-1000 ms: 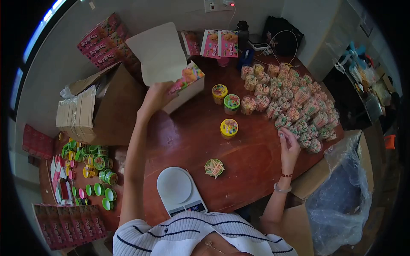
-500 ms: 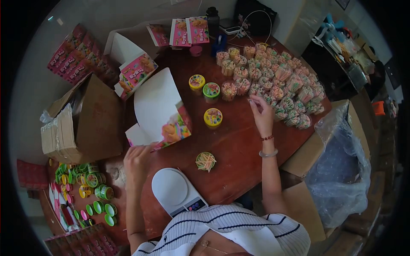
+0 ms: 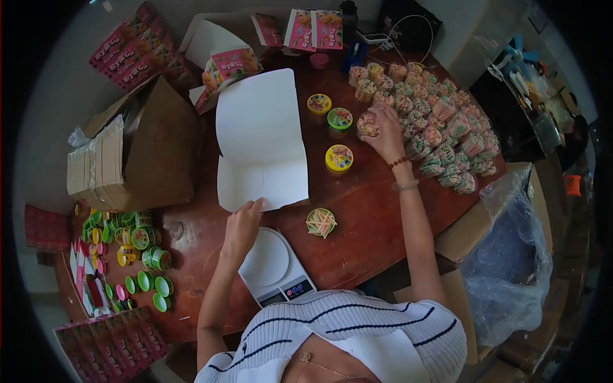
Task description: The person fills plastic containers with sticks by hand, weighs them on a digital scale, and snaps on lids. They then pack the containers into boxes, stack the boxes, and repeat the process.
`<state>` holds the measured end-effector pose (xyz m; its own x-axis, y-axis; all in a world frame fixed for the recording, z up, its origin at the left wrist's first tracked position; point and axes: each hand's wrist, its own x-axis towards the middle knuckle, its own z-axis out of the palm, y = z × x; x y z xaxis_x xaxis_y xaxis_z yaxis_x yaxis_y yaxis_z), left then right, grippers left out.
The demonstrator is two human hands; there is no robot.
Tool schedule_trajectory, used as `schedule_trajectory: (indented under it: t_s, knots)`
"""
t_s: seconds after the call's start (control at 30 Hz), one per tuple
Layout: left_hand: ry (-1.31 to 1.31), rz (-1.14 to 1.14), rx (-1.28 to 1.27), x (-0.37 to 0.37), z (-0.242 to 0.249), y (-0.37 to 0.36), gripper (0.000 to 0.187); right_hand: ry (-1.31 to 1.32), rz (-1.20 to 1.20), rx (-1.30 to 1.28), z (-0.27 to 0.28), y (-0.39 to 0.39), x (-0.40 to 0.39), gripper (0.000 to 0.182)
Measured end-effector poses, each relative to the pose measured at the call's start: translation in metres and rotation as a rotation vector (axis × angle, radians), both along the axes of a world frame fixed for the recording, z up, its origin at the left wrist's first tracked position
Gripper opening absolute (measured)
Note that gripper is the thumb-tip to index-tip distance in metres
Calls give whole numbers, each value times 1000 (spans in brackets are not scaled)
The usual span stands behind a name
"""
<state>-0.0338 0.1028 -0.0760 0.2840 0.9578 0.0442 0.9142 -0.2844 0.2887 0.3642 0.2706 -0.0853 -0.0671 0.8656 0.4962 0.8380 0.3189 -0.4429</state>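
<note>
My left hand (image 3: 244,222) pinches the lower edge of an opened cardboard display box (image 3: 262,134), whose white inside faces up. My right hand (image 3: 385,135) is wrapped round a clear cup of coloured sticks (image 3: 368,124) at the left side of the cup cluster. Between the hands stand two yellow-lidded tubs (image 3: 339,157) (image 3: 318,103) and a green-lidded tub (image 3: 340,119). Nearer to me, an open tub of pale sticks (image 3: 321,222) sits beside the white scale (image 3: 274,265).
Many stick-filled cups (image 3: 440,127) crowd the right back. A brown carton (image 3: 153,153) stands at left, with green, yellow and pink lids (image 3: 145,281) in front. An open carton with plastic lining (image 3: 504,255) is at right. Pink boxes (image 3: 313,29) line the back.
My right hand has moved up and closed round a cup. My left hand has moved right with the box's edge, and the box now lies with more of its white inside showing. The view has shifted slightly.
</note>
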Motion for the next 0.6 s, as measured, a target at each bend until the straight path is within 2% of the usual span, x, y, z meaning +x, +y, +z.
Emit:
schedule_trajectory:
  t_s: [0.13, 0.2, 0.27, 0.33, 0.37, 0.43, 0.53, 0.6]
  knots:
    - [-215, -16, 70, 11, 12, 2, 36, 204, 32, -104, 73, -92, -15, 71]
    - [-294, -50, -118, 12, 27, -1, 36, 229, 100, -168, 104, -141, -40, 68]
    - [-298, -43, -107, 11, 10, 1, 33, 234, 248, -252, 116, -174, -71, 71]
    - [-180, -146, -17, 9, -2, 6, 34, 296, 419, -355, 108, -194, -108, 72]
    - [-180, -125, -15, 7, -1, 7, 34, 334, 510, -395, 100, -201, -127, 74]
    - [-268, -55, 1, 0, 9, 8, 38, 345, 655, -427, 78, -210, -163, 75]
    - [-612, 69, 184, -23, 45, -6, 25, 363, 801, -440, 37, -217, -210, 77]
    - [-562, 125, 218, -41, 70, -28, 21, 345, 793, -396, 27, -221, -229, 79]
